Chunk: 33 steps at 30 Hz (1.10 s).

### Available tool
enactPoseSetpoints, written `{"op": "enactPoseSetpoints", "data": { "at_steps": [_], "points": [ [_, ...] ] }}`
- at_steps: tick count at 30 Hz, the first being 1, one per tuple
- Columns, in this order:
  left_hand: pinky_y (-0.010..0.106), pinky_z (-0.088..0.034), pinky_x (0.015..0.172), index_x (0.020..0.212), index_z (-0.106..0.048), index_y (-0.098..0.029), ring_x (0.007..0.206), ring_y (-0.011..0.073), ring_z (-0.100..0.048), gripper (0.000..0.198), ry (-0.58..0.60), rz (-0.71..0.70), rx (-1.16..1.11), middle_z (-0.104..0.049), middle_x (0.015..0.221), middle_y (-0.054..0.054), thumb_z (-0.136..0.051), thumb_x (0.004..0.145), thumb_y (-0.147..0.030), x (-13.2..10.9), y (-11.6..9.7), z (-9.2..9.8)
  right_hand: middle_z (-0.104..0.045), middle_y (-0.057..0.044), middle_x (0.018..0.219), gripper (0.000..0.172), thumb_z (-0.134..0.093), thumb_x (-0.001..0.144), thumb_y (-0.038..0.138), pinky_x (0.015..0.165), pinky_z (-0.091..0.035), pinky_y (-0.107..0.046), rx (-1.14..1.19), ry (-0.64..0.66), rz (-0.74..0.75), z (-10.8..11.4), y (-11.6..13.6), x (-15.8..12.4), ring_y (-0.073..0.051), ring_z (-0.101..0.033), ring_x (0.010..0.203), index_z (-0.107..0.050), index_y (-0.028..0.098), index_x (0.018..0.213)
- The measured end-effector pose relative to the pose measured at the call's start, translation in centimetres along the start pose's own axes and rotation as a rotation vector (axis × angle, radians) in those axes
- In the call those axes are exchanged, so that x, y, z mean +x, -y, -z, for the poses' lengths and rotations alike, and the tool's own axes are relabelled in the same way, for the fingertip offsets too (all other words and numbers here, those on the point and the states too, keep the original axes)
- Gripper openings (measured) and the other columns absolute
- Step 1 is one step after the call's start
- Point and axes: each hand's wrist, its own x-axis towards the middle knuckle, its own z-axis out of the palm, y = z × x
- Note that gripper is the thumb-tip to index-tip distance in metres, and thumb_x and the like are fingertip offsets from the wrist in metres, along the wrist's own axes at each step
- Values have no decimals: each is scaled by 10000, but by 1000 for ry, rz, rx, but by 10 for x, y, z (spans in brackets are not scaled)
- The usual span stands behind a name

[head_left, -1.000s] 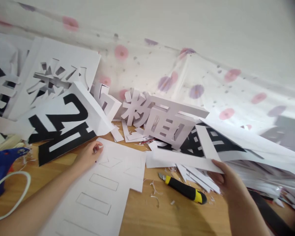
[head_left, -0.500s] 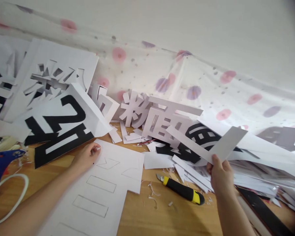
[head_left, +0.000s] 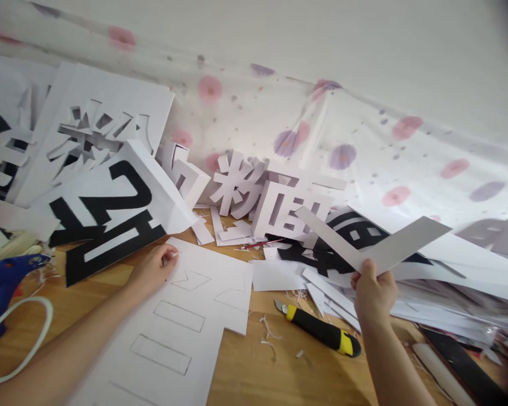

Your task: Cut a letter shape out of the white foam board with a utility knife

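White V-shaped strip (head_left: pixel 410 242) pinched in right hand (head_left: pixel 375 287), left hand (head_left: pixel 154 268) curled on pencil-marked sheet (head_left: pixel 173 334), any hold there unclear, yellow-black cutter (head_left: pixel 322 330) on wooden table (head_left: pixel 254 378)

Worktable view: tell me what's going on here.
A person's left hand rests at the upper left edge of a marked white sheet, while the right hand holds up a V-shaped white piece. A yellow-and-black utility knife lies on the table between them, blade showing. White cut-out characters stand behind.
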Motion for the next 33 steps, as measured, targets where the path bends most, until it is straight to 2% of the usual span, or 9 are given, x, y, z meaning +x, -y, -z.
{"op": "enactPoseSetpoints", "data": {
  "at_steps": [4,15,23,33],
  "points": [
    [273,-391,582,897,-567,-247,660,163,-529,236,10,9,23,-589,845,2,-443,757,-391,0,-1,1,-423,89,371,215,-541,766,315,324,-267,-228,57,-91,35,0,3,-4,-83,-356,324,-416,230,613],
    [284,-406,617,906,-555,-237,673,167,-531,236,8,-3,9,-585,864,12,-441,757,-380,-1,-1,2,-385,114,357,210,-569,725,279,327,-263,-180,240,11,-81,4,8,-7,-48,-323,316,-399,211,621],
    [282,-400,617,912,-544,-234,689,169,-530,264,26,0,26,-578,868,7,-413,760,-404,-2,-5,3,-373,114,375,236,-595,709,285,315,-259,-175,255,-16,-99,4,5,-5,-42,-321,313,-394,205,614],
    [278,-404,601,909,-545,-241,669,163,-529,238,13,-33,22,-570,847,1,-425,776,-397,-1,0,1,-349,123,381,244,-596,695,284,299,-240,-167,254,-16,-125,5,8,-7,-32,-309,296,-375,212,623]
  ]
}}
